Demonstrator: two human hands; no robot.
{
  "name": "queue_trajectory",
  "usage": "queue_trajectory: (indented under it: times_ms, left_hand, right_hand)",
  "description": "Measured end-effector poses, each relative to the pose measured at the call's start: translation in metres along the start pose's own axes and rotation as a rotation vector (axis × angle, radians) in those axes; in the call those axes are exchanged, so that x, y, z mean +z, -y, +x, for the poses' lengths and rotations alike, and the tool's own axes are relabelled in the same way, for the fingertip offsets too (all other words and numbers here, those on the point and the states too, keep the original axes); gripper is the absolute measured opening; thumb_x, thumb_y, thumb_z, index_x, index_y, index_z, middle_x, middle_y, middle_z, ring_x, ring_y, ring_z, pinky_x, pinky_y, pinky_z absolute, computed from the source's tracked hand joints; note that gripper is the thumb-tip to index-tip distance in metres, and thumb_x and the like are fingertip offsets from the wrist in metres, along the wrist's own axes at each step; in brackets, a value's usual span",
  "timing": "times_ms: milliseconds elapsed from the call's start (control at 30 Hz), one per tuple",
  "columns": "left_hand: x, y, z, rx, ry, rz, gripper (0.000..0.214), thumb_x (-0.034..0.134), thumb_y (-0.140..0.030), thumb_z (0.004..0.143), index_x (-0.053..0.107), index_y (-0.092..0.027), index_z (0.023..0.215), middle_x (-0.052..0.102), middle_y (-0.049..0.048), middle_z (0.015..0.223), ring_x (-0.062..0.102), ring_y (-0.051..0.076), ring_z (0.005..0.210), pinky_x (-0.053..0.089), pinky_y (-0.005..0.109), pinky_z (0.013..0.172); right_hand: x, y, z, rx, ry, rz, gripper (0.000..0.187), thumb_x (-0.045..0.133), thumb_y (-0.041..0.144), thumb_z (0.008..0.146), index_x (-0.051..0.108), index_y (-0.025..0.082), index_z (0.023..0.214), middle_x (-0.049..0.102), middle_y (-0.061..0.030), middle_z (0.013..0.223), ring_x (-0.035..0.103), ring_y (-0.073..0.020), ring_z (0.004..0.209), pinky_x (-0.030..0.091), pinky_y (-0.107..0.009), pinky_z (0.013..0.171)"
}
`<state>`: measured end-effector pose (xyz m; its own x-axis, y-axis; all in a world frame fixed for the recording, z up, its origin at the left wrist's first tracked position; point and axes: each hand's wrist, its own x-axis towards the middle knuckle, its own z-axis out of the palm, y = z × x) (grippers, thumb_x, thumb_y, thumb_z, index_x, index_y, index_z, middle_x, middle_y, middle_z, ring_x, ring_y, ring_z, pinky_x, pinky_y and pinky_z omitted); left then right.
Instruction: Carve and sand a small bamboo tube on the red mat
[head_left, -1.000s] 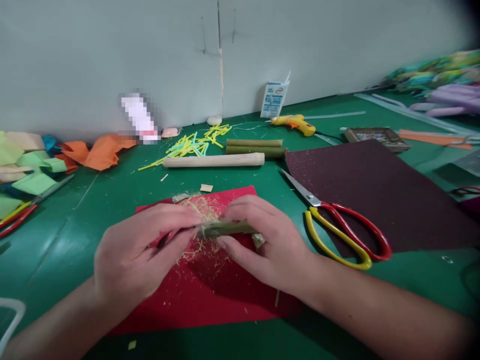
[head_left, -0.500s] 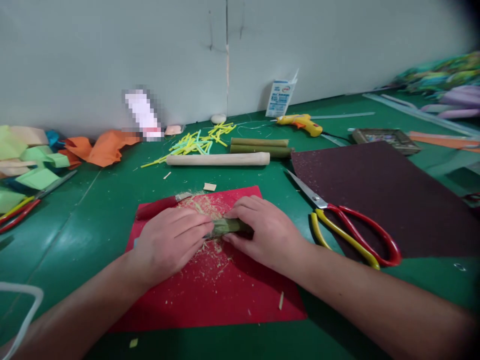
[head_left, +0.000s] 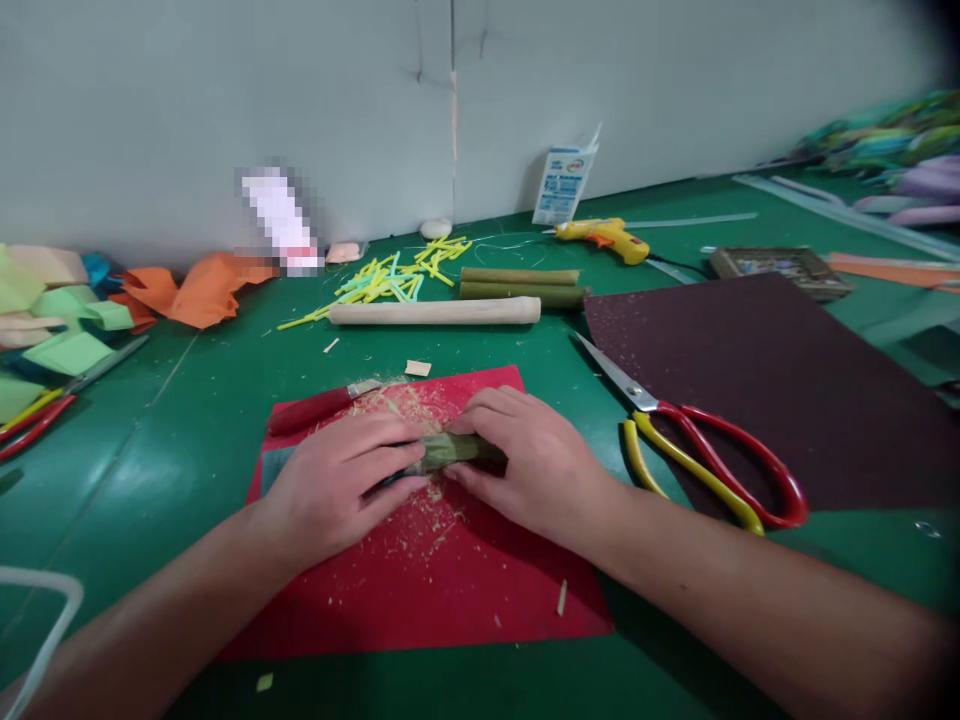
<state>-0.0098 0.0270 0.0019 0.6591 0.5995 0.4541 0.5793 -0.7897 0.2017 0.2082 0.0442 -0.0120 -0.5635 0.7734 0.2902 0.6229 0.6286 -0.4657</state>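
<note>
Over a red sheet (head_left: 450,610) both hands meet at a short green bamboo piece (head_left: 452,450). My right hand (head_left: 544,460) grips its right end between thumb and fingers. Curled over the left end is my left hand (head_left: 341,485), which hides that part. A grey-blue flat piece (head_left: 276,465) sticks out behind the left hand; its kind is unclear. Just above my left hand lies a red-handled knife (head_left: 319,408), its blade pointing right. Pale shavings (head_left: 409,402) are scattered around the bamboo.
Beyond the sheet lie a peeled pale stick (head_left: 435,312), green bamboo lengths (head_left: 525,291) and cut yellow straws (head_left: 379,280). Large scissors (head_left: 675,430) rest open on the right by a dark sheet (head_left: 757,400). A yellow glue gun (head_left: 607,240) is near the wall.
The fingers of my left hand have shifted slightly, and more of the grey-blue piece shows. The right hand keeps its grip. The view has tilted a little.
</note>
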Motion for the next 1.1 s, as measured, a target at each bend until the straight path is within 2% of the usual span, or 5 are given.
queue_trajectory:
  times_ms: [267,467,767,967,1100]
  left_hand:
    - [0.002,-0.002,0.002,0.028,0.044,-0.004,0.019,0.059,-0.022,0.084,0.062,-0.015,0.101,0.064,0.0065,0.106,0.059,0.016,0.099,0.050,0.033,0.091]
    - [0.003,-0.001,0.003,0.107,0.018,0.057,0.019,0.058,-0.021,0.085,0.061,-0.014,0.101,0.064,0.0073,0.104,0.059,0.018,0.100,0.049,0.036,0.093]
    - [0.005,0.001,-0.001,0.100,0.027,0.071,0.021,0.057,-0.020,0.085,0.060,-0.014,0.105,0.065,0.0075,0.108,0.058,0.018,0.104,0.049,0.037,0.095]
    - [0.003,0.004,-0.005,0.103,0.083,0.053,0.025,0.051,-0.019,0.088,0.058,-0.015,0.112,0.062,0.0076,0.116,0.056,0.018,0.111,0.048,0.038,0.098]
    - [0.003,0.003,-0.004,0.145,0.045,0.078,0.023,0.051,-0.016,0.087,0.059,-0.013,0.109,0.064,0.0085,0.113,0.057,0.019,0.109,0.048,0.039,0.098]
  right_hand:
    - [0.001,-0.001,0.002,-0.018,-0.010,0.019,0.017,0.065,0.026,0.075,0.060,0.016,0.088,0.061,-0.0060,0.089,0.053,-0.0205,0.085,0.042,-0.034,0.075]
    - [0.001,0.000,0.000,-0.002,-0.009,0.029,0.016,0.065,0.024,0.073,0.060,0.017,0.086,0.060,-0.0047,0.086,0.053,-0.0194,0.083,0.041,-0.033,0.073]
    - [0.000,0.000,0.002,0.003,0.006,0.031,0.017,0.064,0.027,0.075,0.061,0.016,0.088,0.061,-0.0057,0.088,0.053,-0.0205,0.085,0.043,-0.034,0.076]
    - [0.001,0.000,0.001,-0.005,0.000,0.028,0.016,0.065,0.027,0.075,0.061,0.017,0.087,0.061,-0.0056,0.088,0.054,-0.0202,0.085,0.043,-0.034,0.076]
    - [0.000,0.002,0.001,-0.009,-0.007,0.021,0.015,0.063,0.026,0.076,0.060,0.017,0.087,0.061,-0.0059,0.088,0.054,-0.0205,0.085,0.042,-0.035,0.075]
